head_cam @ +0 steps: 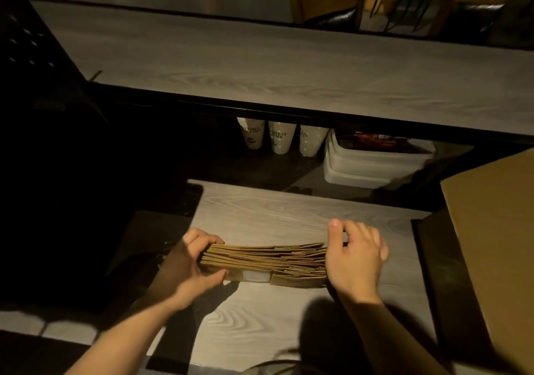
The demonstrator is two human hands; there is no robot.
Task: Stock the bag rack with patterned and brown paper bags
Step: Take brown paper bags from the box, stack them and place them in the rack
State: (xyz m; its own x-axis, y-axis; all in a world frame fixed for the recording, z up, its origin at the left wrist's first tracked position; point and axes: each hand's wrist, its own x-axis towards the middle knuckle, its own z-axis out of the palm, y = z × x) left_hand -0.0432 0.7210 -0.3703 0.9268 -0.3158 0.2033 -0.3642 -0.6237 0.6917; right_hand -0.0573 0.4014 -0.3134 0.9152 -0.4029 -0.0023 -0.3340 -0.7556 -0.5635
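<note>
A stack of flat brown paper bags (264,263) stands on its edge on the grey wood-grain lower counter (260,215), running left to right. My left hand (187,262) grips the stack's left end, fingers behind it and thumb in front. My right hand (354,254) holds the right end, thumb raised at the far side and fingers curled round the end. No patterned bags are in view, and I cannot make out a bag rack in the dark area to the left.
A large brown cardboard box flap (491,230) fills the right side. Three upside-down paper cups (281,140) and stacked white plastic tubs (372,166) sit under the upper counter (289,65). A dark perforated panel (26,45) stands at the left.
</note>
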